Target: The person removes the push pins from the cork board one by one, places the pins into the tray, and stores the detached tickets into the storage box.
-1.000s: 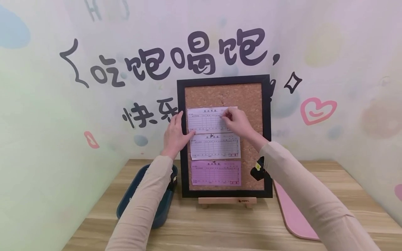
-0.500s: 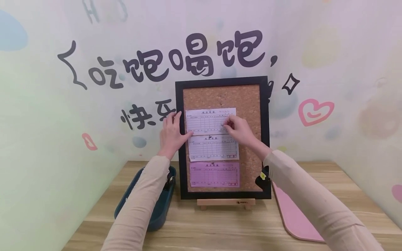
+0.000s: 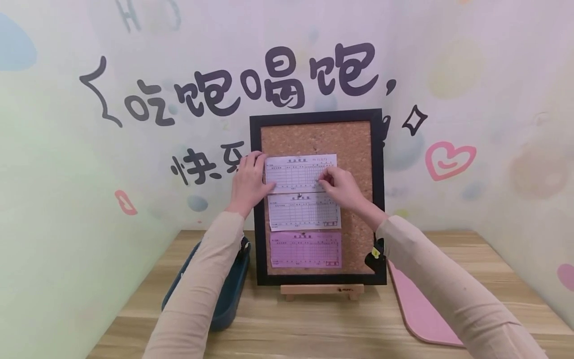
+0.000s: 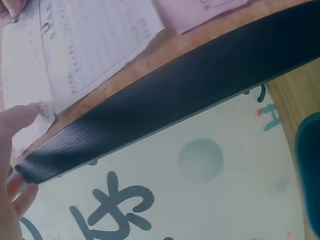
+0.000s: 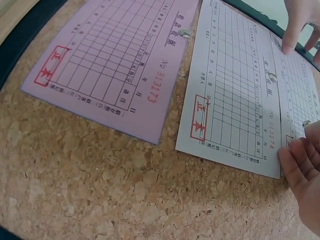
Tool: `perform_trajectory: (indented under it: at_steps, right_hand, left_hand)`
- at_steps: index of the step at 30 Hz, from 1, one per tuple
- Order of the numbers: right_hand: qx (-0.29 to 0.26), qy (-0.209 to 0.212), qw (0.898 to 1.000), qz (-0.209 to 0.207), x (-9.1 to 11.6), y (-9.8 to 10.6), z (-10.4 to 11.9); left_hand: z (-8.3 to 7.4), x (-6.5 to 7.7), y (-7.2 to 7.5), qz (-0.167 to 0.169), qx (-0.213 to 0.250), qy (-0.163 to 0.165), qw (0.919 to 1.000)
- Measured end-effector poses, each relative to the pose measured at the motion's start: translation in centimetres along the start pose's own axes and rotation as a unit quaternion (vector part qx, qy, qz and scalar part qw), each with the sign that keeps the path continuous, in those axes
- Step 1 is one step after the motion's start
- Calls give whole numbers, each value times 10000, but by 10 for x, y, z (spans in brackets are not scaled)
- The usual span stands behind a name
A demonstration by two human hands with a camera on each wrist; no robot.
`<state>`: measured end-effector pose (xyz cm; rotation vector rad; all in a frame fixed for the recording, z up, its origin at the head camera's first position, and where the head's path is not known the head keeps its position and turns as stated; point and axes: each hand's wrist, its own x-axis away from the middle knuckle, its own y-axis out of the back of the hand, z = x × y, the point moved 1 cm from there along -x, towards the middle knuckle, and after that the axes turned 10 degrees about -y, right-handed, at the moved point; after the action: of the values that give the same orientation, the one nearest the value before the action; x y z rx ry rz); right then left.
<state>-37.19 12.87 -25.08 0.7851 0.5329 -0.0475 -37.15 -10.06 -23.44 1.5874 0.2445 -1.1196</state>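
Note:
In the head view, a cork board [image 3: 316,137] in a black frame holds three receipt slips, one above another. The top white receipt [image 3: 289,172] lies between my hands. Below it are a second white receipt [image 3: 298,213] and a pink receipt [image 3: 305,250], each with a pushpin at its top edge. My left hand [image 3: 248,183] grips the frame's left side, its thumb pressing the top receipt's lower left corner. My right hand [image 3: 344,188] is at that receipt's lower right, pinching a small pushpin [image 5: 306,123], its round head showing at the fingertips in the right wrist view.
The board stands on a small wooden easel [image 3: 323,289] on the wood-grain table [image 3: 332,329]. A dark blue tray [image 3: 228,319] sits at the left, partly under my left sleeve. At the right lies a pink board [image 3: 421,316]. A printed wall [image 3: 202,40] rises behind.
My right hand has moved slightly down the top receipt, uncovering its printed number. The left hand's fingers have shifted up and right, further over the frame's edge. The view has shifted a little.

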Motion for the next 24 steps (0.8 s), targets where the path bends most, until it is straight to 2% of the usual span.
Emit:
perform_trajectory:
  at_steps: [11,17,24]
  right_hand:
    - [143,-81,9999,1,0,0,0]
    - [176,-150,9997,46,-1,0,1]
    - [158,-160,9997,45,0,0,2]
  left_hand:
    - [3,-16,6,447,85,-120,9989]
    - [4,-18,5,622,87,5,9980]
    - [3,-19,6,634,338,183,9972]
